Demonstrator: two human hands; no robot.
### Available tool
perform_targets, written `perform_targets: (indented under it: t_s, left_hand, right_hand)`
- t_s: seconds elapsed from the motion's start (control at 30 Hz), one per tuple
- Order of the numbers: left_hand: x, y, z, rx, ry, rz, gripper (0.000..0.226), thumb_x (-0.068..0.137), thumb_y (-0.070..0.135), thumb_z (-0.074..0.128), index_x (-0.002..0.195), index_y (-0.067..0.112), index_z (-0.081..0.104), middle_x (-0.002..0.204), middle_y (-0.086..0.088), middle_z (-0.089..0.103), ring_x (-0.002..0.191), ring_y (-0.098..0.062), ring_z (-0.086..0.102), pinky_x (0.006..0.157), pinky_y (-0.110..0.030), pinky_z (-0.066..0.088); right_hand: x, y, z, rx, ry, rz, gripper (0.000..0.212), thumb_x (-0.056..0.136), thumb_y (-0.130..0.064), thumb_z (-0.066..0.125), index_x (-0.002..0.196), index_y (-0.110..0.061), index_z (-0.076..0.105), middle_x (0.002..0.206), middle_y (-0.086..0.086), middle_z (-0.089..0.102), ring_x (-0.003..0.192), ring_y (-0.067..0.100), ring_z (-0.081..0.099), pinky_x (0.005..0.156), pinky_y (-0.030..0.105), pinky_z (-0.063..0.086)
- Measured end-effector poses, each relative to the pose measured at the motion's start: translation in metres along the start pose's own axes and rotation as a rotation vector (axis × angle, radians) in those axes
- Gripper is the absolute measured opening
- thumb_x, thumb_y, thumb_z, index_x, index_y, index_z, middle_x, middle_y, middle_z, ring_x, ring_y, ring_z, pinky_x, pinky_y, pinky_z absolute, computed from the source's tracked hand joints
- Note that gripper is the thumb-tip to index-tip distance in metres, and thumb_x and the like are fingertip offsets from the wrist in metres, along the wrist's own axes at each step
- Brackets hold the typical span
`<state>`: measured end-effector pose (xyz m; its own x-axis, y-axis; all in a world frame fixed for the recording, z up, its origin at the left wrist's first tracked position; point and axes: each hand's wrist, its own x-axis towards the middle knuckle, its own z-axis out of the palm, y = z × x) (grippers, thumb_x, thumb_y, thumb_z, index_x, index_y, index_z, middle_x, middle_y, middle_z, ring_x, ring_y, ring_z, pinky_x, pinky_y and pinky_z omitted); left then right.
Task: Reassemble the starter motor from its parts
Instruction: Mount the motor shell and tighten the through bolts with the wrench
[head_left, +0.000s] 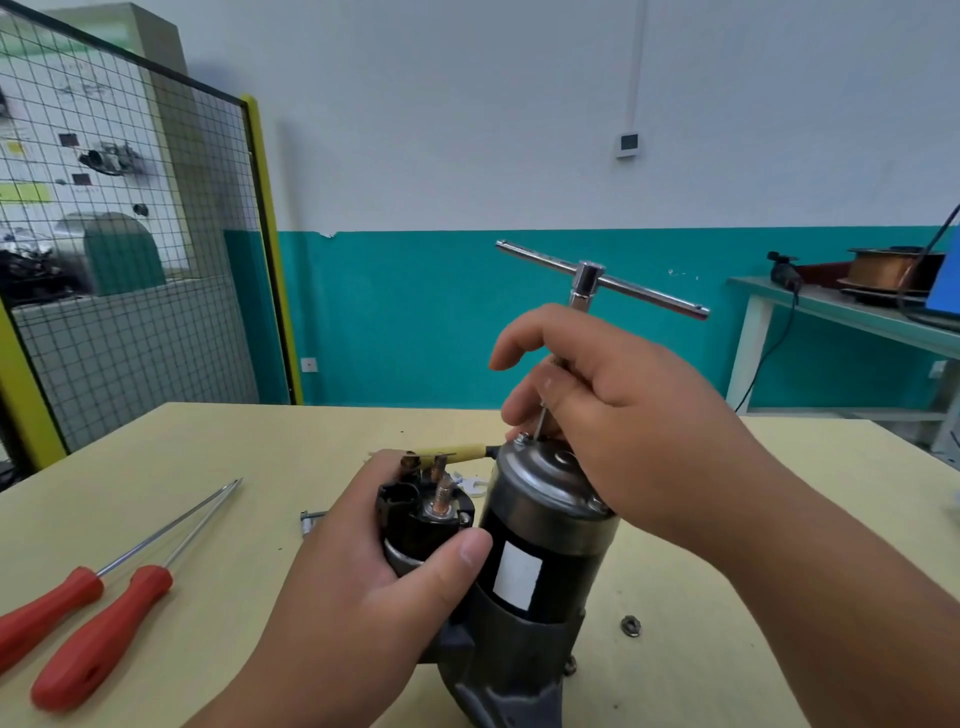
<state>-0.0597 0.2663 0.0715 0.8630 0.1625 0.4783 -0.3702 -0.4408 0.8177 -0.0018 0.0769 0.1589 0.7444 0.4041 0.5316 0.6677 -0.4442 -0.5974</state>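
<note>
**A:** Why does the left hand (358, 577) wrap the solenoid (423, 525)?

**B:** To stop the starter motor (540, 551) from turning, I'd say. It stands upright on the surface (249, 447), nose down. The left fingers (462, 556) are clamped on the black solenoid, with the thumb pressed up against the motor body.

**A:** And the right hand (634, 415)?

**B:** Its fingers (540, 400) curl round the thin shaft of the T-handle socket wrench (592, 278), low down and just above the end cap. That grip probably steers the tip onto the bolt head (521, 440) right under the fingertips. The crossbar stands free above the knuckles.

**A:** Count things for me.

**B:**
- One motor and one wrench.
- Two red-handled screwdrivers (104, 634), side by side and well out from the left fingers.
- One loose nut (630, 625) on the surface, below the right wrist and near the motor's base.
- One small metal fastener (310, 519) just beyond the left fingers.
- A white piece behind the solenoid, too hidden to name.
</note>
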Motion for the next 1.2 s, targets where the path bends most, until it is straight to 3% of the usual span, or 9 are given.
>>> perform_targets:
  t_s: [0.2, 0.33, 0.43, 0.6, 0.73, 0.8, 0.9, 1.0, 1.2]
  left_hand:
    - [0.000, -0.001, -0.001, -0.033, 0.002, 0.015, 0.044, 0.062, 0.071, 0.062, 0.103, 0.057, 0.065, 0.092, 0.021, 0.075, 0.089, 0.001, 0.070, 0.071, -0.028, 0.047]
    - [0.000, -0.005, -0.002, -0.053, -0.008, 0.034, 0.042, 0.065, 0.067, 0.064, 0.104, 0.054, 0.067, 0.093, 0.017, 0.076, 0.088, -0.002, 0.072, 0.070, -0.026, 0.050]
    - [0.001, -0.006, -0.002, -0.062, -0.012, 0.025, 0.037, 0.066, 0.065, 0.066, 0.099, 0.050, 0.069, 0.087, 0.015, 0.076, 0.082, -0.003, 0.072, 0.061, -0.012, 0.051]
    - [0.003, -0.007, -0.003, -0.057, -0.003, 0.009, 0.045, 0.064, 0.069, 0.065, 0.105, 0.050, 0.068, 0.092, 0.014, 0.077, 0.087, -0.006, 0.072, 0.075, -0.041, 0.053]
    - [0.004, -0.007, -0.003, -0.050, 0.006, -0.022, 0.049, 0.058, 0.071, 0.063, 0.104, 0.053, 0.068, 0.091, 0.016, 0.077, 0.087, -0.003, 0.072, 0.078, -0.045, 0.055]
    - [0.003, -0.006, -0.002, -0.049, 0.012, -0.020, 0.049, 0.056, 0.071, 0.063, 0.104, 0.063, 0.067, 0.094, 0.021, 0.078, 0.090, 0.001, 0.072, 0.075, -0.036, 0.056]
    - [0.002, -0.002, -0.001, -0.054, 0.028, -0.035, 0.045, 0.050, 0.071, 0.065, 0.096, 0.074, 0.064, 0.090, 0.028, 0.076, 0.087, 0.006, 0.072, 0.059, -0.016, 0.055]
    - [0.001, -0.002, -0.001, -0.064, 0.013, -0.013, 0.048, 0.054, 0.071, 0.066, 0.102, 0.069, 0.065, 0.096, 0.027, 0.077, 0.091, 0.006, 0.072, 0.073, -0.028, 0.053]
    - [-0.001, 0.000, 0.000, -0.032, 0.012, 0.021, 0.047, 0.057, 0.070, 0.063, 0.103, 0.077, 0.059, 0.099, 0.036, 0.074, 0.095, 0.013, 0.069, 0.073, -0.014, 0.047]
  right_hand:
    - [-0.001, 0.001, 0.009, 0.362, -0.005, 0.137, 0.035, 0.110, -0.008, 0.041, 0.086, -0.031, 0.052, 0.094, -0.002, 0.079, 0.084, 0.017, 0.079, 0.090, 0.069, 0.054]
    - [-0.001, 0.004, 0.013, 0.333, -0.085, 0.155, 0.033, 0.110, -0.016, 0.039, 0.096, -0.039, 0.058, 0.100, -0.014, 0.079, 0.097, 0.037, 0.073, 0.093, 0.064, 0.054]
    - [0.000, 0.006, 0.013, 0.318, -0.088, 0.138, 0.034, 0.111, -0.018, 0.042, 0.101, -0.039, 0.066, 0.106, -0.022, 0.076, 0.093, 0.018, 0.076, 0.091, 0.040, 0.057]
    - [-0.001, 0.004, 0.017, 0.334, -0.006, 0.105, 0.033, 0.110, -0.026, 0.046, 0.112, -0.045, 0.073, 0.102, -0.017, 0.076, 0.096, -0.004, 0.071, 0.074, 0.015, 0.054]
    - [0.003, 0.006, 0.019, 0.440, 0.056, 0.143, 0.041, 0.106, -0.005, 0.045, 0.094, -0.027, 0.076, 0.087, -0.005, 0.078, 0.085, 0.033, 0.074, 0.080, 0.045, 0.060]
    - [0.004, 0.006, 0.020, 0.444, 0.037, 0.137, 0.043, 0.095, -0.002, 0.046, 0.083, -0.029, 0.077, 0.074, -0.004, 0.073, 0.089, 0.051, 0.066, 0.075, 0.063, 0.055]
    - [0.005, 0.007, 0.019, 0.422, -0.009, 0.135, 0.040, 0.075, -0.010, 0.044, 0.077, -0.031, 0.077, 0.071, -0.003, 0.072, 0.086, 0.051, 0.063, 0.067, 0.052, 0.048]
    - [0.005, 0.009, 0.020, 0.440, -0.009, 0.154, 0.036, 0.076, -0.010, 0.046, 0.080, -0.029, 0.077, 0.077, 0.001, 0.075, 0.076, 0.043, 0.063, 0.069, 0.045, 0.048]
    - [0.004, 0.012, 0.020, 0.518, 0.001, 0.177, 0.027, 0.075, -0.015, 0.051, 0.078, -0.027, 0.075, 0.075, 0.002, 0.075, 0.092, 0.042, 0.069, 0.089, 0.061, 0.057]
